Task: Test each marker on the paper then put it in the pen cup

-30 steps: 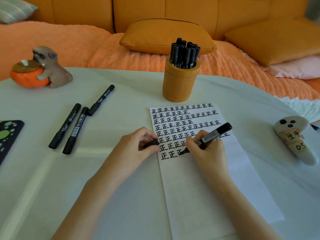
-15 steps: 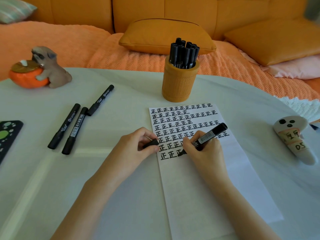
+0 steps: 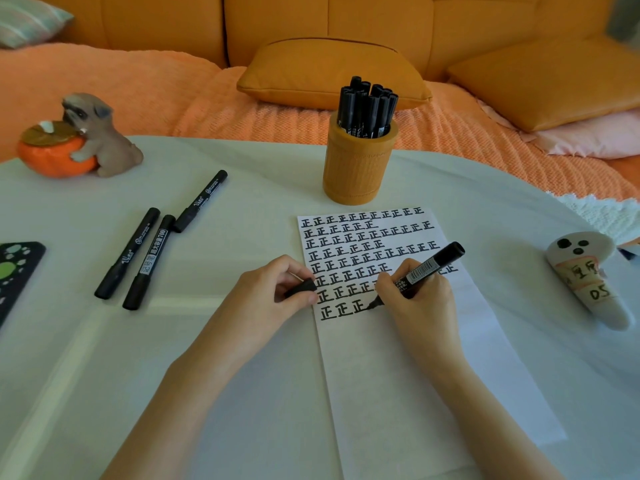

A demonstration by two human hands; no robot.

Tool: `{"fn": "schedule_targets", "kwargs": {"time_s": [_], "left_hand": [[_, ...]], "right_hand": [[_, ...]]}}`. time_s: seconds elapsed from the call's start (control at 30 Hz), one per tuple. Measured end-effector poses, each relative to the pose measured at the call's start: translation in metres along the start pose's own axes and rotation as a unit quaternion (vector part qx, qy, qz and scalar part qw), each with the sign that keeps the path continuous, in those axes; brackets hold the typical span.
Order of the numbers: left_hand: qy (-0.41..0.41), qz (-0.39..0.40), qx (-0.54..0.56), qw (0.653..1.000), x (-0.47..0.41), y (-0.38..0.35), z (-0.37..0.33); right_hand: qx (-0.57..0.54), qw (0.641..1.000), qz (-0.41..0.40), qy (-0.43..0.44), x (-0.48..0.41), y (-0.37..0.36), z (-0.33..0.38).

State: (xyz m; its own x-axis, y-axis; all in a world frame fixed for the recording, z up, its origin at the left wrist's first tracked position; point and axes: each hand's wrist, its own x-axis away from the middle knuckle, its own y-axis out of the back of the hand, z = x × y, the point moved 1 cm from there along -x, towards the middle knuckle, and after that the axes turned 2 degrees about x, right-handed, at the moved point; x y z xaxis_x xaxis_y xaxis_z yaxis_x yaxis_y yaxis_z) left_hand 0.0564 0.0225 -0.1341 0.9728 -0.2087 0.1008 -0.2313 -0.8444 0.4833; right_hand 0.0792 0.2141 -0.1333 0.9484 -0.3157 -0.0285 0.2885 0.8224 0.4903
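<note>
on paper (image 3: 398,375), right hand (image 3: 420,299) holds marker (image 3: 427,266).

Your right hand (image 3: 420,306) has crept rightward along bottom row of characters (image 3: 341,310). Marker (image 3: 426,268) tip, a second ago down on third character, now sits just past its right edge, touching paper (image 3: 398,375). That third character, earlier partly hidden under tip, now shows whole. Marker's rear end swung in toward left half a second ago; now it's back out to right, a touch higher, close to where it was a second ago. Knuckles have followed tip across, a small shift only.
</note>
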Motion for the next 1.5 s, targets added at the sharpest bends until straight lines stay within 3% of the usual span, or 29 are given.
{"fn": "schedule_targets", "kwargs": {"time_s": [0.23,0.47,0.63,0.93,1.27,1.5], "left_hand": [[0.0,-0.002,0.003,1.0,0.001,0.0,-0.001],[-0.036,-0.013,0.05,0.998,0.004,0.005,-0.01],[-0.042,-0.013,0.097,0.994,0.004,0.002,-0.015],[-0.033,-0.017,0.144,0.989,0.007,-0.004,-0.023],[-0.041,-0.007,0.154,0.987,0.01,-0.012,-0.029],[-0.05,-0.039,0.224,0.973,0.014,-0.015,-0.035]], "right_hand": [[-0.035,0.999,-0.013,-0.012,-0.001,0.002,0.0],[-0.223,0.974,-0.004,-0.043,-0.007,0.007,0.006],[-0.299,0.953,-0.002,-0.052,-0.008,0.006,0.014],[-0.336,0.941,-0.008,-0.039,-0.005,0.001,0.023],[-0.299,0.954,0.036,-0.014,0.0,-0.011,0.025],[-0.321,0.947,0.018,-0.019,0.0,-0.017,0.031]]}}
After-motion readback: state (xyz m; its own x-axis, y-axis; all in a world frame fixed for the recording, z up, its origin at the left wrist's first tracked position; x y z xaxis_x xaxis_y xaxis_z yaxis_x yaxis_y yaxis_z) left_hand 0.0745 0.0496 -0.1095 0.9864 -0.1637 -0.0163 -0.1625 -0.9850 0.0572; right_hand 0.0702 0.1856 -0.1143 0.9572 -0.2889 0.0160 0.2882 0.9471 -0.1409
